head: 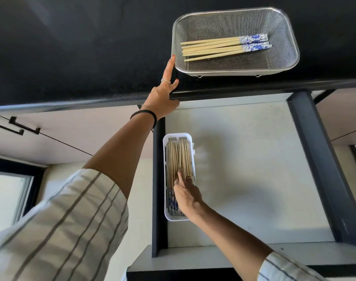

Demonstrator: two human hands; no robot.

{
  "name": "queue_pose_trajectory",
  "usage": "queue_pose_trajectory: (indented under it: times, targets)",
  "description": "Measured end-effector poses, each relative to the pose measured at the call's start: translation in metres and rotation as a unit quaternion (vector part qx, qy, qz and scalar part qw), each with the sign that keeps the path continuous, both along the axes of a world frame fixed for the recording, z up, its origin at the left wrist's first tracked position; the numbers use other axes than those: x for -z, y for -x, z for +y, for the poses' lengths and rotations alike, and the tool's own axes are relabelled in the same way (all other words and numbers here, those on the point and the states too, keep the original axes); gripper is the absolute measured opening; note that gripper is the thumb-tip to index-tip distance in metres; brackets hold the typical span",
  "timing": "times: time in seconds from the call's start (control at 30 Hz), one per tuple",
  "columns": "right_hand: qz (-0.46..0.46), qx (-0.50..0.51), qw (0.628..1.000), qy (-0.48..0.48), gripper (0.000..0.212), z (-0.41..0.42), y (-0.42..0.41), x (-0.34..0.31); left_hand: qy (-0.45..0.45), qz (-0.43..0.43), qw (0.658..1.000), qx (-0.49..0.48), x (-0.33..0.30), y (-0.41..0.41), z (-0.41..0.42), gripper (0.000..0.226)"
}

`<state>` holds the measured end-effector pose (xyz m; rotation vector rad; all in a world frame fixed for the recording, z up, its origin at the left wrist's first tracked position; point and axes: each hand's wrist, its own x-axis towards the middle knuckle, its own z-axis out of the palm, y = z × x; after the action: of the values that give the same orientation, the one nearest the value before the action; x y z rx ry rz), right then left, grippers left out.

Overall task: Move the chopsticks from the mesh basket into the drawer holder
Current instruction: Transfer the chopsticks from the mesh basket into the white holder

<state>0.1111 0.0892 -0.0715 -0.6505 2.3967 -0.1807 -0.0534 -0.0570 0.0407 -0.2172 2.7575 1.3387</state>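
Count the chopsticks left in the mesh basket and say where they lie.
7 visible, though overlap may hide one. The chopsticks lie side by side across the floor of the mesh basket, plain tips toward its left wall, blue-patterned ends toward the right.

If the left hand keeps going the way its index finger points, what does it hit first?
The left hand would likely meet the near-left corner rim of the mesh basket; its fingertip looks at or almost touching it already.
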Motion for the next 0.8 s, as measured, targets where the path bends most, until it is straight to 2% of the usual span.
queue_pose_trajectory:
  times: [0.5,0.8]
  targets:
    - [0.007,0.020,0.999,0.023,0.070,-0.002,0.000,0.006,0.013,0.008,1.000,0.002,-0.002,-0.001,-0.001,0.111]
    - [-0.014,0.053,0.998,0.019,0.042,-0.007,-0.002,0.014,0.007,0.015,1.000,0.019,0.001,0.002,-0.001,0.110]
